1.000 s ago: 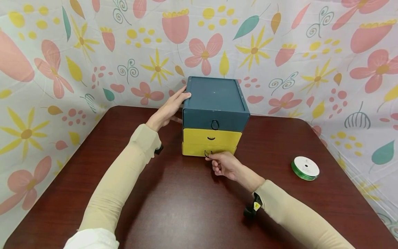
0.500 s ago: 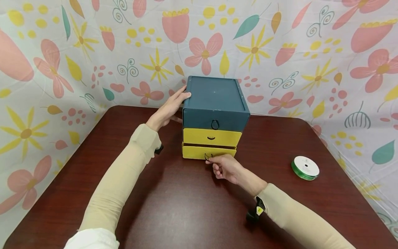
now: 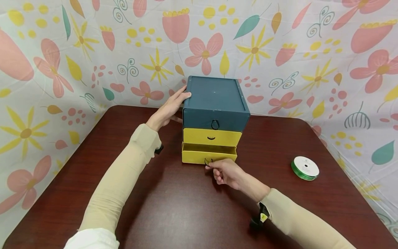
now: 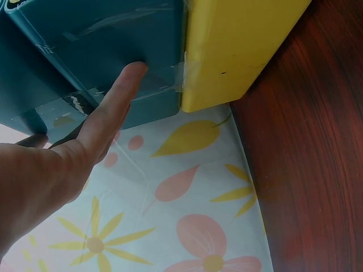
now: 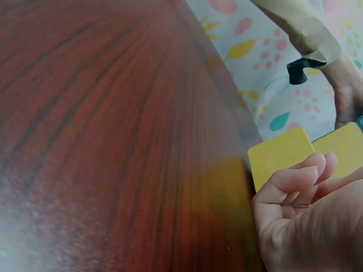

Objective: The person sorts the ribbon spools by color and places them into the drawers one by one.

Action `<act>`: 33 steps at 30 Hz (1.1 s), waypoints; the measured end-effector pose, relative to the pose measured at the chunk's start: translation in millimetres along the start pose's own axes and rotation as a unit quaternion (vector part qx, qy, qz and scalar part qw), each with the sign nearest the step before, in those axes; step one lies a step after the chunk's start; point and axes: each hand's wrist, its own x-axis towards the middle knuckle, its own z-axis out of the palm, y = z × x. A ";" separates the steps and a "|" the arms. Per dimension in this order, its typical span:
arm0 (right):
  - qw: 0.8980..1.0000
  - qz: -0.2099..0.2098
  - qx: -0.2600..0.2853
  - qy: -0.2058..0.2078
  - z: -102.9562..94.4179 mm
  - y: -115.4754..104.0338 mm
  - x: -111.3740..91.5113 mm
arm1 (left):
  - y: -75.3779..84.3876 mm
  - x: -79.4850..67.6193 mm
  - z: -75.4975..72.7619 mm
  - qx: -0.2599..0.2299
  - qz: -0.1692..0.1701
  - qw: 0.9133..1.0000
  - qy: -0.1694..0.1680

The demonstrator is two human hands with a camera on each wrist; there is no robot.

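Note:
A stacked drawer box with a blue top section [image 3: 214,93] stands at the table's far middle. Below the blue section sit two yellow drawers; the upper drawer [image 3: 228,137] is closed. Its lower neighbour, the bottom drawer [image 3: 192,157], is pulled partly out, and no contents show inside. My right hand [image 3: 228,173] pinches the black loop handle [image 3: 206,162] on that bottom drawer, its other fingers curled. Extended fingers of my left hand [image 3: 169,108] rest against the box's left side, the thumb at the top edge. In the left wrist view, a fingertip [image 4: 136,69] touches the blue side panel.
A spool of green ribbon [image 3: 305,168] with a white label lies on the right of the dark wood table [image 3: 174,207]. Behind the table hangs a flower-print cloth [image 3: 140,45]. A black loop handle [image 3: 215,124] hangs on the blue front.
The bottom yellow drawer has slid out toward me, from shut to partly open, as my right hand drew back with its handle. My left hand has stayed on the box's side.

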 end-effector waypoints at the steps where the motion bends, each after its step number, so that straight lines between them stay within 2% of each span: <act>1: 1.000 0.000 -0.002 0.000 0.5 0.6 -0.8 | 0.0 0.0 0.1 -0.001 0.000 1.000 0.000; 33: 1.000 0.008 -0.011 -0.027 8.1 13.4 -25.5 | 0.6 0.5 0.0 -0.005 -0.002 1.000 -0.001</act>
